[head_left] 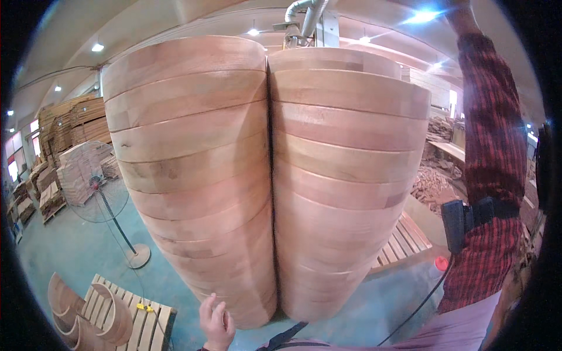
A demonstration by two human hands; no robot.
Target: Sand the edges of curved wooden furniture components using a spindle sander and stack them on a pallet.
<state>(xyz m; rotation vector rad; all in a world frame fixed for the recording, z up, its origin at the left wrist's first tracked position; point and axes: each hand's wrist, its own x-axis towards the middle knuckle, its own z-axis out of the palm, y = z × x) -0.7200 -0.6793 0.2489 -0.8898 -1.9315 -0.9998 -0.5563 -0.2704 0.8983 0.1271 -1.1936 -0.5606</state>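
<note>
Two tall stacks of round wooden hoops stand side by side in front of me, the left stack [193,158] and the right stack [345,158], with a narrow dark gap between them. My left hand [216,323] is low, close to the foot of the left stack. Its fingers are loosely bent and apart, with nothing in them; whether they touch the wood I cannot tell. On the right my arm, in a red and black plaid sleeve, reaches upward. Only part of my right hand [462,17] shows at the top edge; its fingers are out of view.
A pedestal fan [96,184] stands at the left. Curved wooden pieces [117,322] lie by a slatted pallet [149,324] at lower left. Another pallet [404,240], a heap of wood scraps [436,190] and a black cable [418,307] are on the right. Stacked boards [73,126] stand behind.
</note>
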